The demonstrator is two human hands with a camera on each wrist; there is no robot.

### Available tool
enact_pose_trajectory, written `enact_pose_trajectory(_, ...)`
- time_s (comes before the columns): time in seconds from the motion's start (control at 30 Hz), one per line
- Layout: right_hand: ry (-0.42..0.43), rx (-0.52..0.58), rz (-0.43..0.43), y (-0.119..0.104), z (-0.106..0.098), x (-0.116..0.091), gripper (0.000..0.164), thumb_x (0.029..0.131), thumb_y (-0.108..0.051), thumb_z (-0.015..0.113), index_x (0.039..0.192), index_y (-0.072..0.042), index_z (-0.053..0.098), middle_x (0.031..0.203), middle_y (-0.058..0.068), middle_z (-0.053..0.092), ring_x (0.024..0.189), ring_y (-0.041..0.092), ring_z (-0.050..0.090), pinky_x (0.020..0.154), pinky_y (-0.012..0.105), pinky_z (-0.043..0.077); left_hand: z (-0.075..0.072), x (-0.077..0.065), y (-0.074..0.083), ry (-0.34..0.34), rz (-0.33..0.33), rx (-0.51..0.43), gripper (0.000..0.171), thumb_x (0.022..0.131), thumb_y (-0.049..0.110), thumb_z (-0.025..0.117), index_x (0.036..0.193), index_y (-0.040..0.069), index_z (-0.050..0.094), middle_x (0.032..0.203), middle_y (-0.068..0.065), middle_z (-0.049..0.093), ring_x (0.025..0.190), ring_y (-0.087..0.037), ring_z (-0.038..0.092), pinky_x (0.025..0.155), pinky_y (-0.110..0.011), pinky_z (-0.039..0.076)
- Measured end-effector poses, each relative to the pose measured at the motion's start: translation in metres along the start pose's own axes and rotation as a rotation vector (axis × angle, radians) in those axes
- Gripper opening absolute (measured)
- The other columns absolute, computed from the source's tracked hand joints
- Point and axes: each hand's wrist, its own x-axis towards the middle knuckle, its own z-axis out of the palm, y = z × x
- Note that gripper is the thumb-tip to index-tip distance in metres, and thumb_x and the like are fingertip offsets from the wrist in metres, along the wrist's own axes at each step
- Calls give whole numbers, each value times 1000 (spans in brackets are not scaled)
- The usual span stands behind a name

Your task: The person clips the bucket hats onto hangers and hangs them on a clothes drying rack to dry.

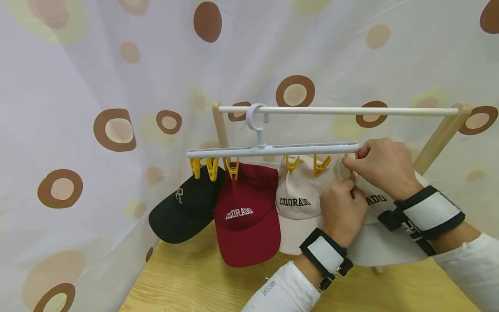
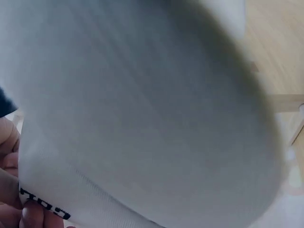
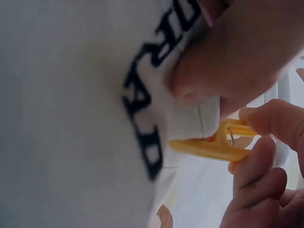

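Note:
My right hand (image 1: 383, 167) is at the right end of the pale grey hanger (image 1: 273, 150). Its thumb and finger pinch the handles of a yellow clip (image 3: 209, 148). Just below, my left hand (image 1: 343, 210) grips the crown of an off-white cap (image 1: 383, 242) with dark lettering. In the right wrist view, the clip's tips reach the cap's edge beside the left hand's fingers. A cream cap (image 1: 298, 232), a dark red cap (image 1: 247, 240) and a black cap (image 1: 183, 216) hang below the hanger to the left. The off-white cap fills most of the left wrist view.
The hanger's hook (image 1: 251, 117) hangs on the white rod (image 1: 331, 111) of a wooden-legged rack (image 1: 440, 138). Several other yellow clips (image 1: 232, 168) line the hanger. Below lies a wooden table (image 1: 175, 277); a dotted curtain (image 1: 117, 78) stands behind.

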Motion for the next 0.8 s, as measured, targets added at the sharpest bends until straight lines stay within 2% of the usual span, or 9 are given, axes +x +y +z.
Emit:
enact_pose_trajectory(0.2, -27, -5, 32, 1, 0, -1, 31, 77, -28, 70, 60, -4, 60, 45, 1, 44, 42, 18, 39, 39, 31, 26, -3, -1, -2, -51, -55, 42, 15, 71, 3, 63, 61, 14, 64, 54, 6, 53, 47, -2, 39, 41, -12, 21)
enact_pose_trajectory(0.47, -64, -2, 41, 4, 4, -3, 36, 81, -33, 68, 73, 2, 60, 52, 5, 50, 45, 18, 41, 40, 31, 29, -6, -5, -3, -55, -113, 53, 31, 73, 7, 64, 52, 18, 43, 52, 8, 38, 46, -3, 33, 40, -14, 18)
enact_pose_trajectory(0.6, -65, 6, 40, 3, 4, -5, 38, 82, -34, 67, 79, 3, 59, 56, 8, 52, 47, 19, 43, 40, 31, 30, -8, -7, -3, -68, -146, 28, 27, 74, 9, 65, 55, 18, 47, 53, 9, 38, 47, -1, 33, 41, -14, 19)
enact_pose_trajectory(0.8, -66, 22, 77, 2, 2, -11, 42, 83, -37, 67, 85, 4, 57, 66, 14, 58, 51, 21, 46, 42, 32, 32, -13, -12, -3, -142, -200, -24, 29, 77, 14, 65, 55, 16, 46, 56, 8, 38, 49, -1, 34, 42, -15, 20)
